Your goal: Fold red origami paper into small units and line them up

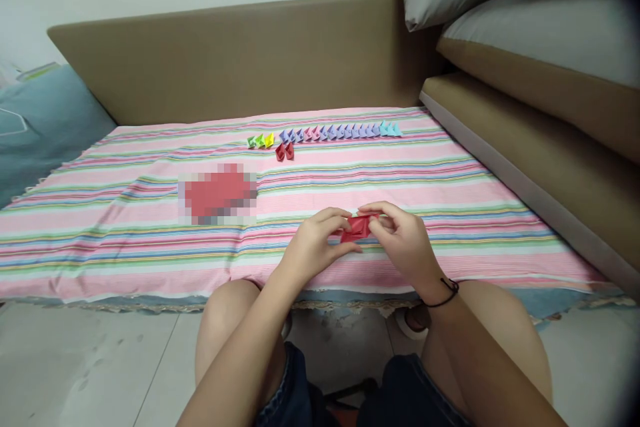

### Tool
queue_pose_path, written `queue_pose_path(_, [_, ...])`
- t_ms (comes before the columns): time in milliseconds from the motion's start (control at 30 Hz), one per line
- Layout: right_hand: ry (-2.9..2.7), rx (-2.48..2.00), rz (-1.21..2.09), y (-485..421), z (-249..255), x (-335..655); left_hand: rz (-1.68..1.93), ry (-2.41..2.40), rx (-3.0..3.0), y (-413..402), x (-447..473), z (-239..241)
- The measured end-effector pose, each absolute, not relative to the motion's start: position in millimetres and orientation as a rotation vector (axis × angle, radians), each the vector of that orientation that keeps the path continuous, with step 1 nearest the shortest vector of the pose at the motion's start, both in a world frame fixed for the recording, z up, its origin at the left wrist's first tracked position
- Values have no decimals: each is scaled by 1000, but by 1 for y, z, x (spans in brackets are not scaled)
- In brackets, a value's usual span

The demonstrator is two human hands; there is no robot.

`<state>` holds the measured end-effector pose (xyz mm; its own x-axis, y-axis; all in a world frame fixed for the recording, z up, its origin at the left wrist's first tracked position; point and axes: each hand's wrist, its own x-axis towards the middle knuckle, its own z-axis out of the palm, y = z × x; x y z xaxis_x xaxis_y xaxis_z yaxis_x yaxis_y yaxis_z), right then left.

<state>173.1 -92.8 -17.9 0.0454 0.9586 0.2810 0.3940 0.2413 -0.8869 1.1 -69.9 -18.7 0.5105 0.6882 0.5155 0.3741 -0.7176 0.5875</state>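
A small red folded paper (356, 227) is pinched between both my hands just above the striped cloth (125, 240). My left hand (315, 243) grips its left end with curled fingers and thumb. My right hand (403, 240), with a black band at the wrist, closes on its right end. Farther back on the cloth lies a row of finished folded paper pieces (340, 132): green and yellow on the left, then purple and pink, then light blue. Two red folded pieces (285, 151) lie just in front of that row.
A blurred-out red patch (217, 193) lies on the cloth left of my hands. A brown padded back (240, 60) rises behind the cloth, with cushions (540, 33) stacked at the right. My knees (235, 320) are below the cloth's front edge, over a tiled floor (75, 367).
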Motion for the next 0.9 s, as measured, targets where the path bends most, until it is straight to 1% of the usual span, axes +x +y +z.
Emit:
queue_pose_path(133, [-1475,-1278,807,-95,-16,176,1060,854,2494,-72,-3,-17])
queue_pose_path(233, [-1521,-1170,910,-95,-12,182,1063,871,2454,-71,-6,-14])
queue_pose_path(367, [-1724,-1129,996,-93,-5,195,1100,958,2252,-70,-10,-10])
queue_pose_path(500, [-1709,-1161,1125,-94,1,205,1143,982,1887,-71,-9,-8])
queue_pose_path(633, [-1588,-1175,1098,-95,1,204,1156,908,1579,-73,-7,-5])
queue_pose_path(800, [-1491,-1155,1062,-96,-1,196,1242,972,1457,-76,-3,2])
queue_pose_path(900, [-1495,-1109,1062,-97,-3,193,1145,955,1409,-77,-1,4])
